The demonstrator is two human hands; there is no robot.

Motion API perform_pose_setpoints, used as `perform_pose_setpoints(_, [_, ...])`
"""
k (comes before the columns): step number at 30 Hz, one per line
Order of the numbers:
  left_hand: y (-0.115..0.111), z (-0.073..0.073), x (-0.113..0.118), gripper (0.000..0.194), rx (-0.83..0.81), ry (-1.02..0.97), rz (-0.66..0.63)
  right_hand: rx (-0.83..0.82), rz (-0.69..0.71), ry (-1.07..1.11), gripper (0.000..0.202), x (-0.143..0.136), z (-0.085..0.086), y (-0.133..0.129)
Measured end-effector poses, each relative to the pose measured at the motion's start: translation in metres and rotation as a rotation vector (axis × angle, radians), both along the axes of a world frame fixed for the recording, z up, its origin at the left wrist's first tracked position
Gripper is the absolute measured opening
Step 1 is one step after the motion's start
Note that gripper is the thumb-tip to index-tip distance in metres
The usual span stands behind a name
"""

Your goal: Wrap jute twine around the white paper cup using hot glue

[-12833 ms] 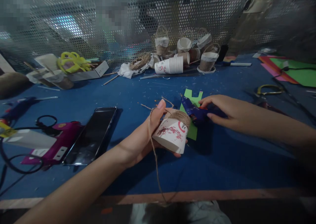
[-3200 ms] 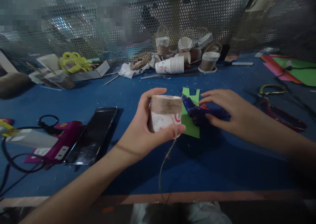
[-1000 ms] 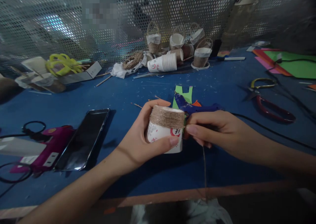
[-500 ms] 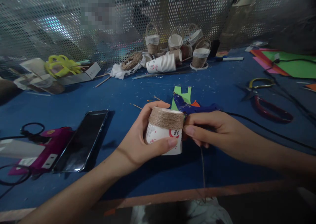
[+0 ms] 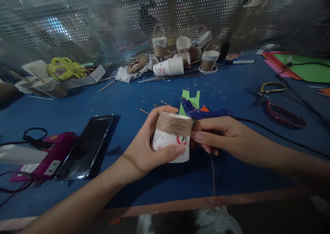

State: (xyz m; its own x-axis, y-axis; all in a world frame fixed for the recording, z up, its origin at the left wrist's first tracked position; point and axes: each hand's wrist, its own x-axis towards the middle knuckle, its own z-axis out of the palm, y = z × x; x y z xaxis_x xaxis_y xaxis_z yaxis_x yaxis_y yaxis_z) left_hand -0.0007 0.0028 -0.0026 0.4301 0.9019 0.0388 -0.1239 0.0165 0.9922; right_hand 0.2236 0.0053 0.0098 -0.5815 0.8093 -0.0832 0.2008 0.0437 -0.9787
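Observation:
My left hand [image 5: 152, 143] is wrapped round a white paper cup [image 5: 170, 153] with red and black print. Brown twine [image 5: 174, 124] winds in close rows around one end of the cup. At the cup's right side, my right hand [image 5: 215, 134] pinches the twine between thumb and forefinger. A loose length of it hangs from under those fingers past the table's front edge. Just beyond my hands, a blue glue gun [image 5: 206, 113] lies partly on a green paper cutout [image 5: 189, 98], its lower part close behind my right fingers.
Scissors [image 5: 277, 105] lie to the right, near coloured paper sheets [image 5: 306, 67]. A phone [image 5: 86, 148] and a purple power strip [image 5: 58, 155] lie left. Stacked paper cups [image 5: 170, 67], a twine coil [image 5: 138, 64] and small twine-wrapped baskets [image 5: 209, 60] stand along the mesh screen [image 5: 123, 31]. The glue gun's cord [image 5: 278, 136] runs right.
Both hands keep nearly the same place and grip. The cup has tilted or turned very slightly, and the hanging twine has shifted a little to the right.

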Motion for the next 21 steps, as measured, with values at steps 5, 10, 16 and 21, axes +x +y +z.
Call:
perform_pose_setpoints(5, [0.0007,-0.0042,-0.0044,0.061,0.017,-0.014,-0.057,-0.067,0.017,0.018,0.026,0.0006,0.0005,0.0016])
perform_pose_setpoints(10, [0.0020,-0.0044,-0.0059,0.063,0.012,-0.008,-0.089,-0.064,0.016,0.001,0.030,0.0018,0.0008,0.0003])
perform_pose_setpoints(16, [0.0022,-0.0036,-0.0056,0.060,0.009,0.007,-0.110,-0.014,0.017,-0.023,0.031,0.0010,-0.0001,-0.0002])
perform_pose_setpoints(21, [0.0022,-0.0029,-0.0058,0.057,0.024,0.029,-0.102,0.022,-0.006,-0.036,0.032,0.0001,-0.0006,0.0001])
